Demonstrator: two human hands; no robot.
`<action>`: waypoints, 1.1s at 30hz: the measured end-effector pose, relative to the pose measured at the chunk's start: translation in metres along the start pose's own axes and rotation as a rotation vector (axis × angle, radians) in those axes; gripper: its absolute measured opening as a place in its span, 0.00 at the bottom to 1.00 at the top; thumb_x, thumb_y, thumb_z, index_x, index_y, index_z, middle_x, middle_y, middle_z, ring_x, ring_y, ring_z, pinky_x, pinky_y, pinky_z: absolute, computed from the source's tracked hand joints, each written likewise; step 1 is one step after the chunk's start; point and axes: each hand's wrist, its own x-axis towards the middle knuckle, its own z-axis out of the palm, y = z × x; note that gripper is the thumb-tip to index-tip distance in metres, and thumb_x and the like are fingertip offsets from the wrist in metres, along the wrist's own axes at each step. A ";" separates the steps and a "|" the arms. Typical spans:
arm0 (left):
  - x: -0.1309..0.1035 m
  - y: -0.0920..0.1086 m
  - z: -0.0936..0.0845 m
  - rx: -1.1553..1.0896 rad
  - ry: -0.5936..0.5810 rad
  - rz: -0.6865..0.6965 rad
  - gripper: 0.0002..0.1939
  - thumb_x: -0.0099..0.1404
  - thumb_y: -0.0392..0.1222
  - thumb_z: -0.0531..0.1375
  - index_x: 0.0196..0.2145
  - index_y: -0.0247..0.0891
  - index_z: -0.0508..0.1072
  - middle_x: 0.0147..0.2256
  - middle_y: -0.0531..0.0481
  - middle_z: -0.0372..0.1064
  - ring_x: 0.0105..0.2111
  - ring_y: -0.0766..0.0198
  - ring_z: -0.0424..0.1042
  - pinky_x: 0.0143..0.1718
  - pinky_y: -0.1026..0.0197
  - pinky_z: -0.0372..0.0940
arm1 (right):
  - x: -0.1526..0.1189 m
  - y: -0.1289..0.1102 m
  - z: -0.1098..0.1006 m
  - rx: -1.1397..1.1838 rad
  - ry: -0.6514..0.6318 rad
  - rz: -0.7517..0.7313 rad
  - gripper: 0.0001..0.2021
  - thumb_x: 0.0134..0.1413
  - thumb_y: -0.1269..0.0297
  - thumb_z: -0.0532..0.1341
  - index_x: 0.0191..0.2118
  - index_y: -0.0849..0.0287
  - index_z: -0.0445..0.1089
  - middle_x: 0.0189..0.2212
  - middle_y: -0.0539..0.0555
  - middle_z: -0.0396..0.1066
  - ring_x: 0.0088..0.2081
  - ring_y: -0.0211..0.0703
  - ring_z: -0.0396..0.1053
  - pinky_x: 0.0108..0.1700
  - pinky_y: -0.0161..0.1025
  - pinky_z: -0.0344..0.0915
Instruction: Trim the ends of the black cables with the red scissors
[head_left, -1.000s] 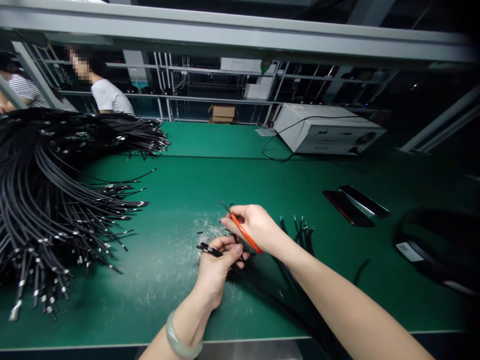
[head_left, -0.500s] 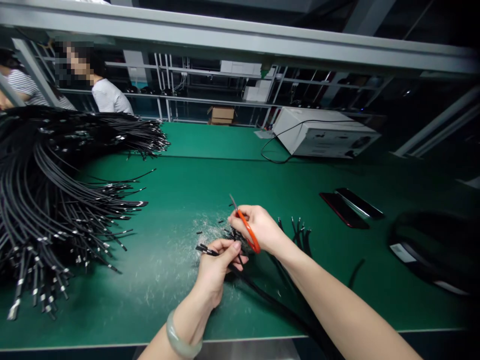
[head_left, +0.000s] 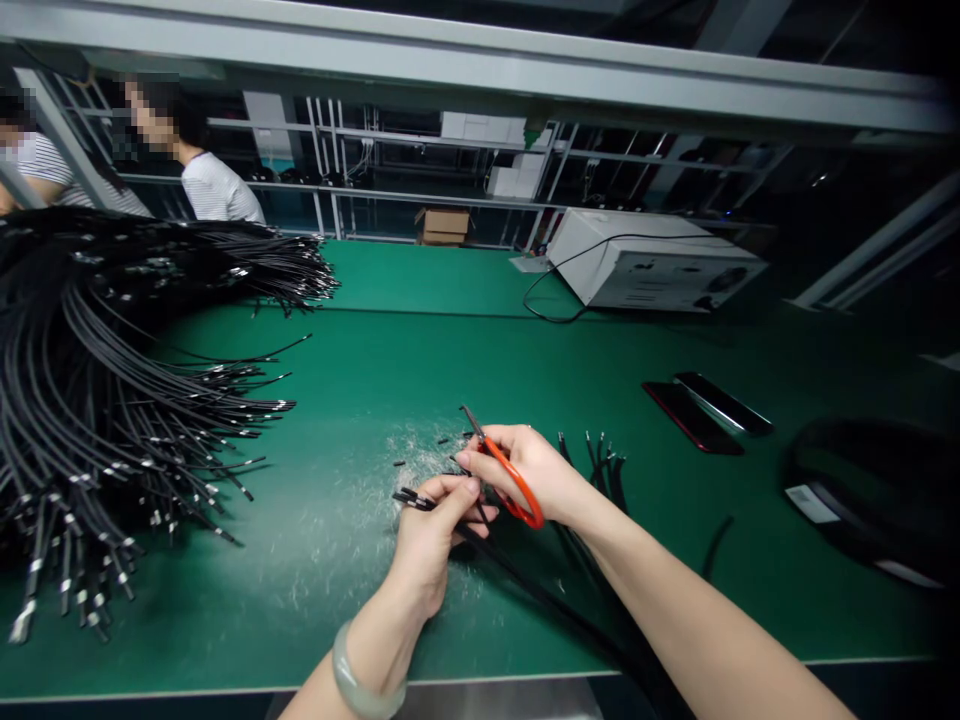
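Observation:
My left hand (head_left: 435,535) is closed round several black cables (head_left: 517,580), whose cut ends poke out past the fingers on the left. A pale green bangle circles that wrist. Close beside it, my right hand (head_left: 521,465) grips a pair of scissors with orange-red handles (head_left: 517,480); the blades point up and to the left. The right fingertips are near the cable ends by the left hand, and whether they also pinch a strand cannot be made out. Fine whitish fibres (head_left: 360,540) and small black offcuts (head_left: 399,463) lie around the hands on the green mat (head_left: 420,370).
A large heap of black cables (head_left: 112,400) covers the left side. More cable ends (head_left: 604,460) lie right of my hands. Two phones (head_left: 694,415), a black coil (head_left: 870,500) and a white box-shaped machine (head_left: 649,265) are farther right. Two people sit beyond the table.
My right hand has shifted slightly right and down with the scissors, whose blades have turned a little more to the left. My left hand stays nearly in place on the cables.

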 end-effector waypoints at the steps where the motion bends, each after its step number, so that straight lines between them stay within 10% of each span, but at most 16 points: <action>1: 0.000 0.000 0.000 -0.002 0.006 0.003 0.11 0.53 0.43 0.65 0.28 0.31 0.72 0.26 0.47 0.71 0.27 0.64 0.72 0.25 0.68 0.65 | 0.000 0.001 0.001 -0.133 0.058 -0.078 0.15 0.56 0.54 0.52 0.26 0.61 0.63 0.17 0.48 0.62 0.19 0.33 0.57 0.26 0.32 0.55; 5: 0.001 -0.001 0.001 0.012 0.020 0.016 0.09 0.53 0.40 0.64 0.28 0.30 0.73 0.22 0.48 0.71 0.21 0.69 0.69 0.24 0.69 0.63 | -0.003 0.007 -0.001 -0.708 0.232 -0.538 0.15 0.59 0.65 0.49 0.23 0.62 0.63 0.18 0.51 0.61 0.24 0.36 0.56 0.41 0.41 0.54; 8: 0.002 -0.002 0.001 -0.009 0.018 0.027 0.08 0.53 0.39 0.64 0.30 0.31 0.73 0.21 0.49 0.71 0.19 0.70 0.67 0.23 0.69 0.62 | -0.007 0.011 -0.008 -0.831 0.137 -0.755 0.13 0.60 0.68 0.47 0.29 0.62 0.66 0.19 0.52 0.63 0.27 0.38 0.57 0.45 0.41 0.52; 19: 0.000 0.002 0.002 -0.047 0.048 -0.043 0.13 0.49 0.43 0.67 0.29 0.30 0.74 0.25 0.47 0.71 0.24 0.65 0.72 0.24 0.69 0.64 | -0.021 0.033 -0.027 -1.069 0.091 -0.409 0.20 0.53 0.45 0.53 0.32 0.59 0.66 0.25 0.53 0.68 0.29 0.41 0.63 0.44 0.43 0.47; 33: 0.001 0.001 0.000 -0.032 0.065 -0.084 0.15 0.46 0.44 0.68 0.29 0.31 0.73 0.24 0.49 0.71 0.24 0.64 0.72 0.24 0.68 0.64 | -0.016 0.022 -0.019 -1.321 0.093 -0.499 0.06 0.54 0.72 0.54 0.29 0.58 0.65 0.22 0.52 0.68 0.29 0.42 0.62 0.49 0.44 0.45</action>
